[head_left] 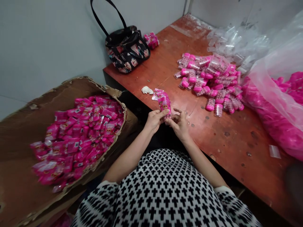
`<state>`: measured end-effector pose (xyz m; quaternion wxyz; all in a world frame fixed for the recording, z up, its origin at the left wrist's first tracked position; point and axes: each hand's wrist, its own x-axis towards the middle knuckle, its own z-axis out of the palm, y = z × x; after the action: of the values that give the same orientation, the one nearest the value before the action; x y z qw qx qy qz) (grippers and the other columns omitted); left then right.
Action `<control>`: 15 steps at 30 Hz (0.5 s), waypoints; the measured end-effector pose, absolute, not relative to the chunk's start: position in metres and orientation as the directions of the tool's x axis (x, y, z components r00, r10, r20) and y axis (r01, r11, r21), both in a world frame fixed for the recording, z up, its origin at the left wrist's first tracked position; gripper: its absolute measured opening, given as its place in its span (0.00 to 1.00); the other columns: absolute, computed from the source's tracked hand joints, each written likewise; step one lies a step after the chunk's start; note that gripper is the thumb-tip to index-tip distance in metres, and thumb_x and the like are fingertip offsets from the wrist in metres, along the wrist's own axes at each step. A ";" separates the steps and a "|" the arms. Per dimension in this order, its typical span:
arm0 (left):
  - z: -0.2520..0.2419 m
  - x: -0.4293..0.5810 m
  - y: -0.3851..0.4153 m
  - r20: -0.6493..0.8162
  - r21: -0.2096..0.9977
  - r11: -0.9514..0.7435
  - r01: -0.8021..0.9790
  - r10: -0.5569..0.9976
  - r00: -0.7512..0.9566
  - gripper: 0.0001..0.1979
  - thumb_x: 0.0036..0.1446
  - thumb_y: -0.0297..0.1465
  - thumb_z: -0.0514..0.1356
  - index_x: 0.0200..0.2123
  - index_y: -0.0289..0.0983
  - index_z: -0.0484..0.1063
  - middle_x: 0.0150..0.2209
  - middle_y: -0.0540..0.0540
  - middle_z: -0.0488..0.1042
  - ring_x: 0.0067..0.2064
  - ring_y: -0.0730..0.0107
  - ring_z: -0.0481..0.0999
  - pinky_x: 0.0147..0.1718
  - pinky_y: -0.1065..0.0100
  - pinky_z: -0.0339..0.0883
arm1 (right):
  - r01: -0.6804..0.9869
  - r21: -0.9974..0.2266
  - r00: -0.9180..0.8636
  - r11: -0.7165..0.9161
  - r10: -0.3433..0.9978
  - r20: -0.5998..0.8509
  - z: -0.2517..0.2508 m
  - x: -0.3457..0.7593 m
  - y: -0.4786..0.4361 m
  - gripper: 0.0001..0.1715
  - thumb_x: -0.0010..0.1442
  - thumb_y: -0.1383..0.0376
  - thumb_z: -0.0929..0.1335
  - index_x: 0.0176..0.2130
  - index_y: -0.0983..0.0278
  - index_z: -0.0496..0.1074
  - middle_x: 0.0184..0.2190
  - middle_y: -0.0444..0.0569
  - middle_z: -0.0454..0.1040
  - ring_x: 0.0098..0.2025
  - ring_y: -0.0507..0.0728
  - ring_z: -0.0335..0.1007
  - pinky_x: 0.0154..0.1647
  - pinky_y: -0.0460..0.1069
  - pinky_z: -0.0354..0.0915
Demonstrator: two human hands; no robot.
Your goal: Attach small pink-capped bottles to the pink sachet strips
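Note:
My left hand (154,121) pinches the side of a pink printed packet (163,101) at the table's near edge, thumb on top. My right hand (180,125) holds the lower end of the same packet between thumb and fingers, its other fingers partly spread. Round beads seem to show at the packet's lower end, partly hidden by my fingers. Just beyond lies another small printed wrapper (155,94), partly overlapped by the packet, with a crumpled white scrap (147,90) to its left.
Clear tubs of pink beads with pink caps (213,75) are heaped on the wooden table (208,132). Behind are clear empty tubs (233,42); right, a plastic bag of pink caps (272,113). A cardboard box (19,179) of pink packets (78,135) stands left. A floral handbag (127,50) sits behind.

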<state>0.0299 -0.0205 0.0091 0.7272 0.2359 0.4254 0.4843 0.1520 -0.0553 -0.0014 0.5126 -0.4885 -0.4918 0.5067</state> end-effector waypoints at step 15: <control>0.004 0.027 -0.028 -0.297 0.881 0.315 -0.352 0.949 0.106 0.14 0.39 0.37 0.70 0.23 0.31 0.76 0.23 0.46 0.75 0.23 0.73 0.71 0.25 0.70 0.65 | -0.138 -0.990 0.026 -0.023 0.999 -0.027 -0.001 0.154 -0.056 0.33 0.48 0.58 0.74 0.48 0.59 0.57 0.24 0.37 0.74 0.25 0.51 0.74 0.22 0.44 0.65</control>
<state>0.0272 -0.0281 0.0045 0.6687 0.3255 0.4586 0.4865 0.1536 -0.0557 -0.0013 0.5339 -0.4774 -0.4511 0.5326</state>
